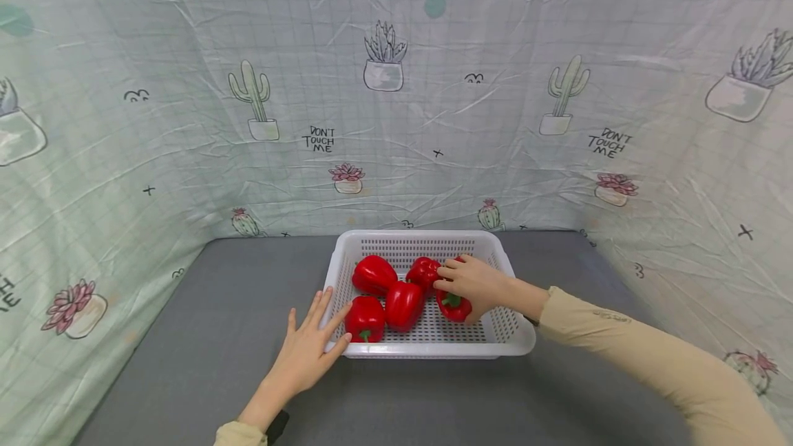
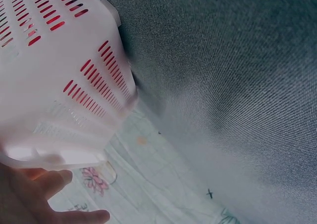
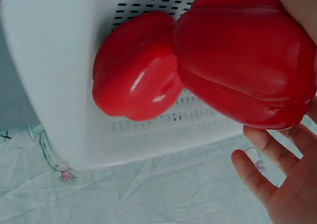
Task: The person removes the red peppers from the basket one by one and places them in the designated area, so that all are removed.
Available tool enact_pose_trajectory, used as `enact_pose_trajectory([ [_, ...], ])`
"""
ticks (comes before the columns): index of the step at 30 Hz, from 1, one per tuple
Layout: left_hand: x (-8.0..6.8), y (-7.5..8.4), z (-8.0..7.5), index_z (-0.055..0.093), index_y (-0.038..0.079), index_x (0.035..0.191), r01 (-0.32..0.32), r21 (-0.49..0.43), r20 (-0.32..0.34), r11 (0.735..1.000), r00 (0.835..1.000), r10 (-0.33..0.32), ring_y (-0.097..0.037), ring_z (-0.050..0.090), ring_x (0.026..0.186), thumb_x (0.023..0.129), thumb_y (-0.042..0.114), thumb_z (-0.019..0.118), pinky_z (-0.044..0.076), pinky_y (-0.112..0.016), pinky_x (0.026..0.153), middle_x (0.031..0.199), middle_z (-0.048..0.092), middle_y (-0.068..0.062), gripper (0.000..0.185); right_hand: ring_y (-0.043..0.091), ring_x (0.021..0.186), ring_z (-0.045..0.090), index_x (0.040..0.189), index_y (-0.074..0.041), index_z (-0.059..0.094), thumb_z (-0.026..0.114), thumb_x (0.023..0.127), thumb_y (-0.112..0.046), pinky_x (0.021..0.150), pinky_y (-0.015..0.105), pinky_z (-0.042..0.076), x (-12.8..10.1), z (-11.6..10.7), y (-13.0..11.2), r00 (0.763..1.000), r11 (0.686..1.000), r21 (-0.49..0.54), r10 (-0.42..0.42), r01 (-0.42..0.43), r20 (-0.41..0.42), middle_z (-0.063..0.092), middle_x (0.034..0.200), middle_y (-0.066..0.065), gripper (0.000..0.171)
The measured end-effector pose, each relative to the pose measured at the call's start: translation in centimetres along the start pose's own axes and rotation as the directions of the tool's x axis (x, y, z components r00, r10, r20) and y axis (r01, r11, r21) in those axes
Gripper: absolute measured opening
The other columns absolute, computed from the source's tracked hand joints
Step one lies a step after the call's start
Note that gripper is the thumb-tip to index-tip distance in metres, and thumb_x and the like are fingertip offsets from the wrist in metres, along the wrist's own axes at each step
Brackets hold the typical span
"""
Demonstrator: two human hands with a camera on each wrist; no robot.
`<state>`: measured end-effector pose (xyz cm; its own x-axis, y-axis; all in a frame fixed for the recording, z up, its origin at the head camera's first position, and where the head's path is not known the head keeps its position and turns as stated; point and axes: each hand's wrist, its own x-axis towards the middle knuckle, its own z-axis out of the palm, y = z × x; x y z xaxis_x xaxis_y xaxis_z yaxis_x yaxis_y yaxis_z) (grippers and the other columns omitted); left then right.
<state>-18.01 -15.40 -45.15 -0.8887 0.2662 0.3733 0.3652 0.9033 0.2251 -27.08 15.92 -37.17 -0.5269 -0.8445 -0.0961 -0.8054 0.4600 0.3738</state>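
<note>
A white plastic basket (image 1: 434, 350) with slotted walls holds several red bell peppers, among them one at the front left (image 1: 365, 319) and one in the middle (image 1: 404, 306). My left hand (image 1: 305, 355) lies with spread, straight fingers at the basket's left front corner, its fingertips at the rim. At the basket's right side, my right hand (image 1: 480, 284) grips a red bell pepper (image 1: 454, 307) whose green stem faces the front. The right wrist view shows the thumb above that pepper (image 3: 242, 55) and fingers below, with another bell pepper (image 3: 138, 68) beside it.
The basket stands on a grey tabletop (image 1: 204, 336), near its back edge. A pale sheet (image 1: 403, 115) printed with potted cacti hangs behind the table and along both sides.
</note>
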Motion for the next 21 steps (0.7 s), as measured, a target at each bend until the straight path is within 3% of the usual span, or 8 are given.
enact_pose_trajectory([
  [13,-0.1,0.0,-0.1,0.039,0.029,0.135,0.027,-0.007,0.047,1.000,0.999,-0.027,-0.030,0.016,0.137,0.086,0.045,0.048,0.010,-0.068,0.099,0.149,0.020,-0.007,0.053,0.020,0.105,0.047,0.122,-0.016,0.051,0.069,0.062,-0.052,0.083,0.038,0.044,-2.4,-0.2,1.2,0.988,0.998,0.054,0.034,-0.027,-0.149,0.056,0.113,0.002,0.072],
  [21,0.0,-0.2,0.0,0.038,0.030,0.135,0.028,-0.011,0.046,1.000,0.999,-0.027,-0.031,0.018,0.137,0.085,0.045,0.049,0.011,-0.068,0.098,0.149,0.020,-0.007,0.053,0.019,0.103,0.046,0.124,-0.013,0.049,0.069,0.063,-0.049,0.085,0.041,0.045,-4.1,0.3,2.2,0.950,0.984,0.147,0.138,-0.099,-0.280,0.054,0.113,0.002,0.074],
])
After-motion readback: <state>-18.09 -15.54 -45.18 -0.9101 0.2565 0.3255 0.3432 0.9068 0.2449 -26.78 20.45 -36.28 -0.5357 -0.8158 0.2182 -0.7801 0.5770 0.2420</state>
